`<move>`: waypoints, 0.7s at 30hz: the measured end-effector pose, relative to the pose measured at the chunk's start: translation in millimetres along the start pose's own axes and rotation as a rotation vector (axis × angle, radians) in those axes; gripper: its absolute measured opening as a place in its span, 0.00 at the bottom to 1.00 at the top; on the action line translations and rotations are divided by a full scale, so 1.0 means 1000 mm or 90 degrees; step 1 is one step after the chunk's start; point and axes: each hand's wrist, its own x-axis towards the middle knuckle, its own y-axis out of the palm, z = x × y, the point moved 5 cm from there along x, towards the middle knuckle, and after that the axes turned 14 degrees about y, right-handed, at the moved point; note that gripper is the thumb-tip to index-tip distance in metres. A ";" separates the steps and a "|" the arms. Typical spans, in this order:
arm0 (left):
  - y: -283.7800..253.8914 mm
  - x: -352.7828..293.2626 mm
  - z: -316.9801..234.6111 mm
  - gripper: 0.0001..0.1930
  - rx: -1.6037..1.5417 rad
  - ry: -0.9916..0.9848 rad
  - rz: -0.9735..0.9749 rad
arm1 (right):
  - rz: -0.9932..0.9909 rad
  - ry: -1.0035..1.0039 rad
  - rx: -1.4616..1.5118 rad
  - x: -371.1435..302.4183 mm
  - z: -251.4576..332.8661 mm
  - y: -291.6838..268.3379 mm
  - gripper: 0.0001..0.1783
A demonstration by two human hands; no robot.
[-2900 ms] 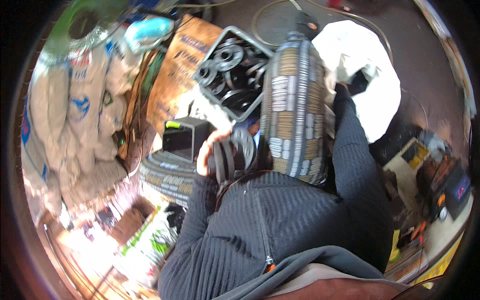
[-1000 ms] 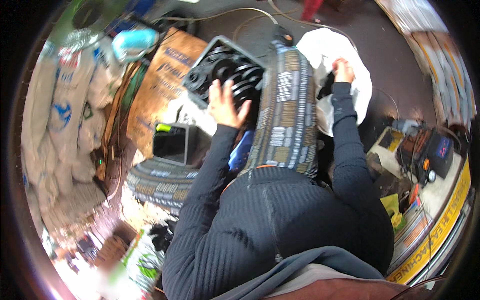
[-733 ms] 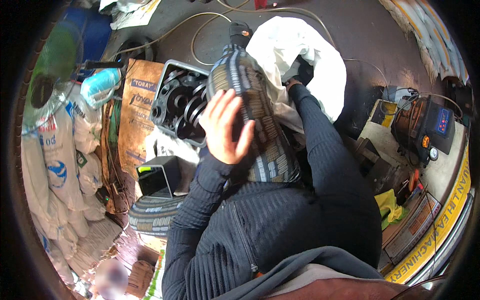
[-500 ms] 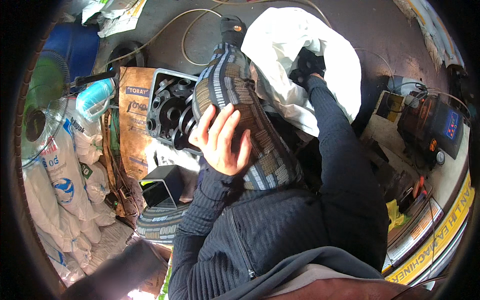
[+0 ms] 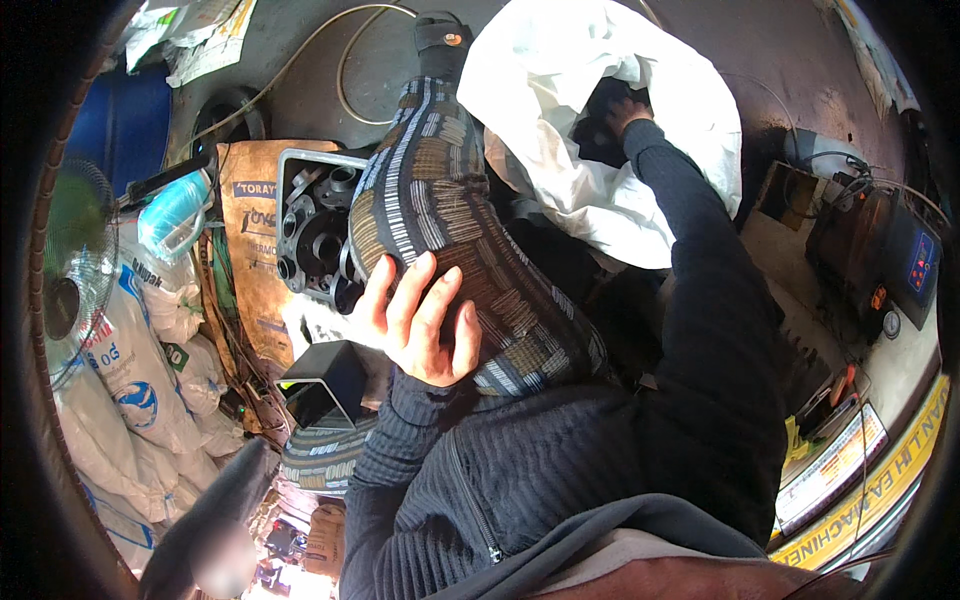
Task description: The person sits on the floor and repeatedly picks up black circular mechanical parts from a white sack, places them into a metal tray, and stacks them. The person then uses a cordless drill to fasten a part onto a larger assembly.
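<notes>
My left hand is raised over my lap beside my patterned trouser leg, its fingers spread and nothing in them. My right arm reaches into a large white sack on the far side, where dark parts lie in shadow. Around those parts my right hand is partly hidden, so its grip does not show. Left of the leg sits a grey plastic crate holding several black ring-shaped, flanged parts. Closer to me stands a black square-sided box with an open end.
At the left are a fan, stuffed white bags, a light-blue bundle and a brown cardboard sheet. A dark machine with a blue panel stands right. A pale hose crosses the floor.
In the picture, my left hand sits lower and slightly left, still open. My right hand has shifted within the sack, and more of its fingers shows. The whole view has moved a little.
</notes>
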 end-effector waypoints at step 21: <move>-0.002 0.002 0.001 0.15 0.022 0.004 0.003 | 0.247 -0.079 0.114 -0.052 -0.018 -0.012 0.31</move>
